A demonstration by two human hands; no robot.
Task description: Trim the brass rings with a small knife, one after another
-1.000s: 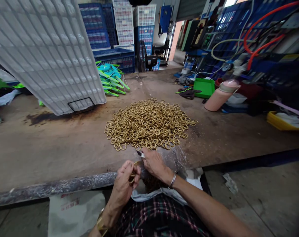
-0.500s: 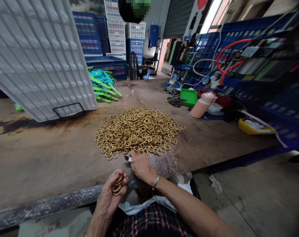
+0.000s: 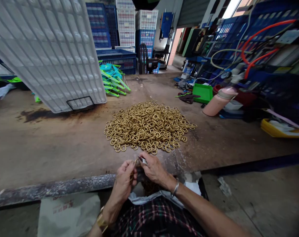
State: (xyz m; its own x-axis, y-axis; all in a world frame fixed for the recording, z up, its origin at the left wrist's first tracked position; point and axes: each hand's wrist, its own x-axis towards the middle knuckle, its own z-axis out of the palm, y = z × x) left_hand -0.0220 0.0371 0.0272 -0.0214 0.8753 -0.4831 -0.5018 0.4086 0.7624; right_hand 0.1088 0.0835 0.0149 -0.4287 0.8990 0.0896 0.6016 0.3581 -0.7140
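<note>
A broad heap of brass-coloured rings [image 3: 149, 123] lies on the brown worktable [image 3: 77, 148] in front of me. My left hand [image 3: 124, 177] is closed at the table's near edge, pinching one ring [image 3: 136, 161] at the fingertips, with more rings partly hidden in its curled fingers. Right beside it, my right hand [image 3: 154, 169] grips a small tool [image 3: 144, 161] with a dark tip and a white part; its exact kind is too small to tell. The tool's dark tip is close to the pinched ring; whether they touch I cannot tell.
A tall stack of translucent ribbed trays [image 3: 55, 52] stands at the left, beside green and turquoise plastic pieces [image 3: 113, 79]. On the right are a pink bottle [image 3: 220, 100], a green tray [image 3: 202, 93] and a yellow tray [image 3: 283, 128]. Crates [image 3: 146, 31] are stacked behind.
My right hand has drawn back from the heap's near edge to my left hand. The left hand has risen and turned, with a ring now at its fingertips. The view has shifted left.
</note>
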